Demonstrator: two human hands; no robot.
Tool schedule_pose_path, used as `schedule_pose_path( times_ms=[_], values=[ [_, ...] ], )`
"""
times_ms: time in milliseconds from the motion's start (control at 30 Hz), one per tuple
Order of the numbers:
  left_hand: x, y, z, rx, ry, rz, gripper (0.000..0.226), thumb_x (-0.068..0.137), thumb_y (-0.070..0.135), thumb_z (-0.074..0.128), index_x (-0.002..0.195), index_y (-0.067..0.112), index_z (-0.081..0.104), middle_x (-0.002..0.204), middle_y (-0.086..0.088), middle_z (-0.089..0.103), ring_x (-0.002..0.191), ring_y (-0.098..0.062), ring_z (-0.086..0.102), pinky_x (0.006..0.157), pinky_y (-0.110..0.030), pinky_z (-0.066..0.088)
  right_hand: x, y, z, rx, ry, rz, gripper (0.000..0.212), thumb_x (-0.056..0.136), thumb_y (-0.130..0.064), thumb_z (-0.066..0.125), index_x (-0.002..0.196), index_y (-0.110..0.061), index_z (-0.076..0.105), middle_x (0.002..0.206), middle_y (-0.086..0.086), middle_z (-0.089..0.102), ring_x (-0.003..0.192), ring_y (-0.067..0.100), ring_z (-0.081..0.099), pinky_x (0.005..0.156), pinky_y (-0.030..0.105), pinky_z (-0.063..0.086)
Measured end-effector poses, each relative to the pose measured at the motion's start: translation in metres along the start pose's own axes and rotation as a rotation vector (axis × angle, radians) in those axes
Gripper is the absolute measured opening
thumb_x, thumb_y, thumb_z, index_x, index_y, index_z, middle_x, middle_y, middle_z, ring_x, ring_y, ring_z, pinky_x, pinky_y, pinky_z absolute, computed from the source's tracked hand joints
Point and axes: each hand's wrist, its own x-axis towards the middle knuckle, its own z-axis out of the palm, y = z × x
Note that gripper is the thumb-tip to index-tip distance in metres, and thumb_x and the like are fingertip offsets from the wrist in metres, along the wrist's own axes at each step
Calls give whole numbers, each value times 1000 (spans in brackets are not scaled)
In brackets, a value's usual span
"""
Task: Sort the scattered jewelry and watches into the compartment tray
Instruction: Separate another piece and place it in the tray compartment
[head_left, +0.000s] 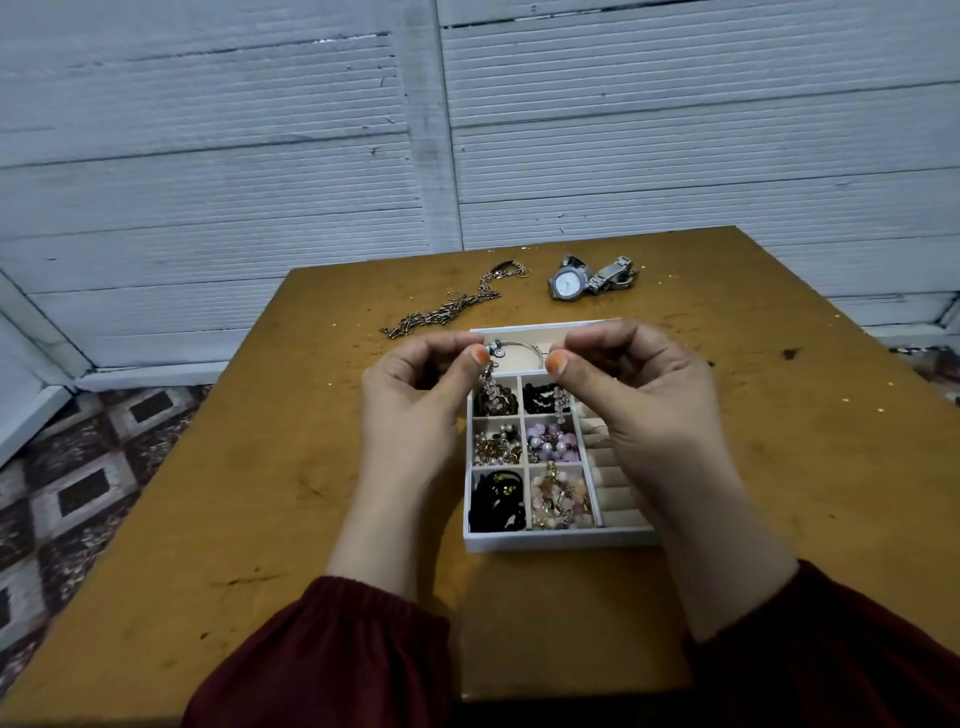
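No writing legible. Silver bangle (519, 345) pinched between left hand (415, 395) and right hand (639, 400), held above compartment tray (561, 540) far edge.

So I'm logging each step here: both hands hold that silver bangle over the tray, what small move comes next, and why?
Probably lower the silver bangle into the long far compartment of the tray. The left hand and right hand pinch its ends right above that section, which looks bare, while the six small ones are filled.
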Motion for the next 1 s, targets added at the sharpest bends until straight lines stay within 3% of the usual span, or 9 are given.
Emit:
schedule_pose_path(
  times_ms=[100, 233, 467, 600, 733, 900, 1000],
  values=[
    [7, -7, -1, 66, 7, 8, 9, 82, 1, 69, 86, 9, 71, 82, -5, 72, 76, -11, 68, 67, -20, 53, 0, 0, 2, 13, -10, -1, 18, 75, 1, 73, 78, -16, 68, 77, 2, 71, 72, 11, 66, 61, 23, 56],
    [14, -20, 2, 146, -18, -19, 6, 82, 10, 72, 86, 13, 73, 86, -8, 73, 86, -31, 68, 80, -49, 57, 4, 3, 0, 25, -4, -5, 17, 76, 3, 72, 81, -12, 67, 76, 1, 71, 74, 11, 66, 63, 22, 55],
    [14, -23, 4, 193, -68, -59, 5, 82, 8, 72, 83, 12, 73, 82, -11, 71, 77, -25, 65, 77, -42, 55, 7, 8, -2, -3, 5, -7, 13, 77, 0, 73, 84, -10, 68, 83, 10, 70, 80, 17, 66, 64, 24, 56],
    [15, -27, 4, 223, -78, -69, 5, 82, 7, 71, 81, 12, 73, 79, -13, 70, 78, -36, 65, 73, -48, 55, 9, 10, -3, 14, 10, -22, 14, 76, 1, 73, 83, -10, 68, 81, 7, 71, 79, 16, 66, 72, 24, 54],
    [20, -34, 4, 329, -87, -50, 8, 81, 11, 73, 79, 19, 73, 76, -5, 71, 77, -32, 67, 70, -54, 57, 10, 10, -3, 29, 15, -29, 14, 76, 3, 72, 84, -8, 67, 80, 7, 70, 76, 14, 66, 70, 21, 53],
    [27, -41, 4, 542, -88, -4, 12, 78, 20, 76, 74, 29, 70, 70, 7, 69, 74, -16, 67, 72, -45, 58, 10, 10, -2, 55, 23, -25, 16, 76, 5, 72, 81, -9, 67, 77, 6, 69, 73, 12, 65, 68, 20, 53],
    [28, -43, 7, 666, -67, 34, 15, 78, 29, 75, 70, 38, 65, 71, 14, 67, 83, -21, 64, 77, -44, 54, 11, 11, -2, 68, 33, -26, 18, 75, 6, 72, 79, -12, 67, 74, 2, 69, 73, 11, 65, 67, 19, 52]
  ],
)
